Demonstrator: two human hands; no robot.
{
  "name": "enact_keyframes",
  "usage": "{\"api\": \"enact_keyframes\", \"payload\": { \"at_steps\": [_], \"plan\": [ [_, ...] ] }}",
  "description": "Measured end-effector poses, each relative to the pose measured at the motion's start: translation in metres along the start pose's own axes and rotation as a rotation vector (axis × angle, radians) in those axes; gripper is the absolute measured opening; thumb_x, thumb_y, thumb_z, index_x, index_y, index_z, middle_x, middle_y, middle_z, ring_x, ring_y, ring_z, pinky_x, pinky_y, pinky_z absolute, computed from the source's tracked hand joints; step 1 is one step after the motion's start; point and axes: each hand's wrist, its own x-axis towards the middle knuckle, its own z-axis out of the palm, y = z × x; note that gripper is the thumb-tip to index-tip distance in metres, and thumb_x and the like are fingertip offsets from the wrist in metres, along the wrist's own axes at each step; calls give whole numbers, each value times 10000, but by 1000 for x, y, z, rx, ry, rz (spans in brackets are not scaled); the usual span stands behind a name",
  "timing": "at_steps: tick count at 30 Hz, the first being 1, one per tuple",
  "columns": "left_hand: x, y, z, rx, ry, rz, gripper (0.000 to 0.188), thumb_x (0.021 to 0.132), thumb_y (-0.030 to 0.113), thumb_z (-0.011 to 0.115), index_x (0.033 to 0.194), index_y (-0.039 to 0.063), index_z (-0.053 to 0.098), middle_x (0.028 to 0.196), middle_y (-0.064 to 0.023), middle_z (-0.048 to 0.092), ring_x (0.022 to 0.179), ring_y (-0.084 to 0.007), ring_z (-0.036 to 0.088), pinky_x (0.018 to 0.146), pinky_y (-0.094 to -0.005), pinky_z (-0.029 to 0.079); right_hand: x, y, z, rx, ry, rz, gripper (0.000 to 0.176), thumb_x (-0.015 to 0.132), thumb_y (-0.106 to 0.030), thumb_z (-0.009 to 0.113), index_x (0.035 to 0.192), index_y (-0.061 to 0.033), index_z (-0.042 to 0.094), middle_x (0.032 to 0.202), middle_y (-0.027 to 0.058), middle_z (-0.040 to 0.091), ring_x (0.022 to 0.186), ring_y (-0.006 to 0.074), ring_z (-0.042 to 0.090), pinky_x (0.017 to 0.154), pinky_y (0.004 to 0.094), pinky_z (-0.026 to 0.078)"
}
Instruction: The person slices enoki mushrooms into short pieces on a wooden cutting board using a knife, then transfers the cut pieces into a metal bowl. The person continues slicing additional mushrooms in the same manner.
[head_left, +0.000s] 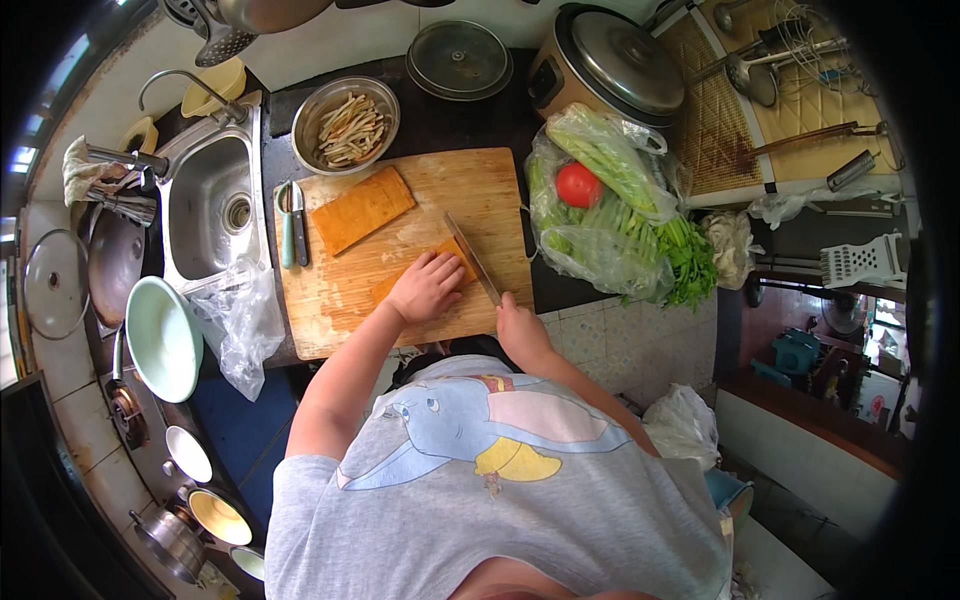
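My left hand (429, 287) lies over an orange slab (388, 288), which looks like pressed tofu, and steadies it on the wooden cutting board (345, 319). My right hand (520, 330) grips the handle of a kitchen knife (472, 259). Its blade stands at the slab's right end, close to my left fingers; I cannot tell how deep the edge sits. A second, larger orange slab (364, 210) lies flat farther back on the board. Along the board's left edge are a green-handled peeler (287, 240) and a small black-handled knife (300, 229).
Behind the board stands a steel bowl (304, 142) of pale strips. A plastic bag (559, 244) with a tomato (578, 185) and green vegetables lies to the right, before a rice cooker (551, 82). At left are a sink (202, 195), a crumpled bag (244, 322) and a pale green basin (161, 337).
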Motion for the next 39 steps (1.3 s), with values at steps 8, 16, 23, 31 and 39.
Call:
{"api": "enact_keyframes", "payload": {
  "at_steps": [8,16,23,31,39],
  "plan": [
    [12,-7,-1,-11,43,84,331,837,278,626,1052,34,563,1193,-153,557,1170,-308,498,1030,-427,375,1,-2,-4,-17,21,4,226,967,-185,462,1055,21,492,655,237,618,617,425,622,532,520,484],
    [14,-7,-2,-16,42,70,318,839,273,621,1046,40,562,1201,-159,558,1159,-314,504,1030,-425,375,-7,-7,-7,-40,32,-9,173,959,-171,467,959,0,491,671,234,622,621,417,629,534,501,500],
    [14,-6,-5,-18,39,73,313,839,272,619,1035,35,561,1193,-162,561,1155,-318,506,1025,-423,379,-7,-4,-7,-49,27,-14,156,954,-162,467,941,-8,492,679,230,624,638,411,637,547,492,516],
    [14,-7,-3,-49,55,72,341,830,257,616,1055,5,570,1174,-183,570,1157,-335,513,1033,-437,382,-4,2,-3,6,-24,-14,239,963,-173,466,1047,48,491,671,246,615,632,429,620,535,508,482],
    [14,-8,-2,-34,78,78,321,841,273,621,1035,22,576,1174,-166,571,1143,-324,517,1015,-423,393,10,3,4,19,-112,56,293,937,-129,457,1134,85,496,761,270,644,743,432,649,641,518,516]
  ]
}}
